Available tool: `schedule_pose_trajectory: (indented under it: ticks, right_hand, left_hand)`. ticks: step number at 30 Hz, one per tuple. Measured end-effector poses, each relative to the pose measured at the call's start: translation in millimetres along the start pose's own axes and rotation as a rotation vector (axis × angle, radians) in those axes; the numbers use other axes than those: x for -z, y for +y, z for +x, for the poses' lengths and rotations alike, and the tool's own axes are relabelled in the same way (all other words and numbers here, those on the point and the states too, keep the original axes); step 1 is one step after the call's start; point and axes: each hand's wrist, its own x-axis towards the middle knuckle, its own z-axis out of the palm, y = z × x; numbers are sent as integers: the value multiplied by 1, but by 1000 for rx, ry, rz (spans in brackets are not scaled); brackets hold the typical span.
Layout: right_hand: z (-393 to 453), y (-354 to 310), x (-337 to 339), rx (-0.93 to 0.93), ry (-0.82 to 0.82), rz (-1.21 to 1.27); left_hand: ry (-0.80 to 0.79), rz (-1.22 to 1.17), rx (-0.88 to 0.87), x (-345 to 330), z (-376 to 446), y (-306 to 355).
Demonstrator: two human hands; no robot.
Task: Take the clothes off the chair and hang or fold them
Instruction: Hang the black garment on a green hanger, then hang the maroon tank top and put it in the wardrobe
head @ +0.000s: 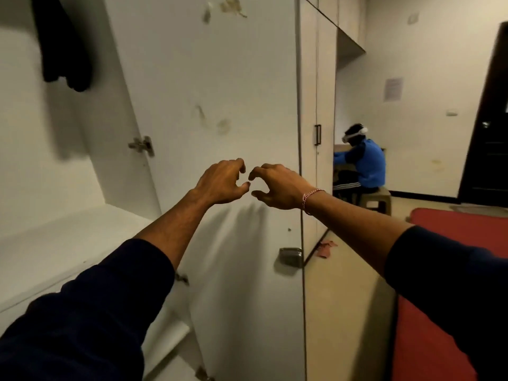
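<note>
A dark garment [61,48] hangs inside the open white wardrobe at the upper left. My left hand [224,182] and my right hand [277,188] are raised side by side in front of the open wardrobe door [220,92]. Their fingertips almost meet. The fingers of both hands are loosely curled and hold nothing. A red and white thread is tied round my right wrist. No chair with clothes is in view.
A white shelf [55,243] runs inside the wardrobe at the left. A person in a blue top [362,163] sits on a stool [378,198] at the far right. A red mattress [439,298] lies on the floor at the right. A dark door [492,127] stands at the far right.
</note>
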Motion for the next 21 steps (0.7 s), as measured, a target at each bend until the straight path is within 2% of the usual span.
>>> schedule_pose_trajectory:
  ticks: [17, 21]
  right_hand:
    - [-330, 202, -7, -637, -308, -60]
    - [-400, 244, -7, -773, -342, -83]
  left_hand:
    - [-301, -233, -465, -184, -9, 336]
    - [-336, -244, -632, -233, -5, 411]
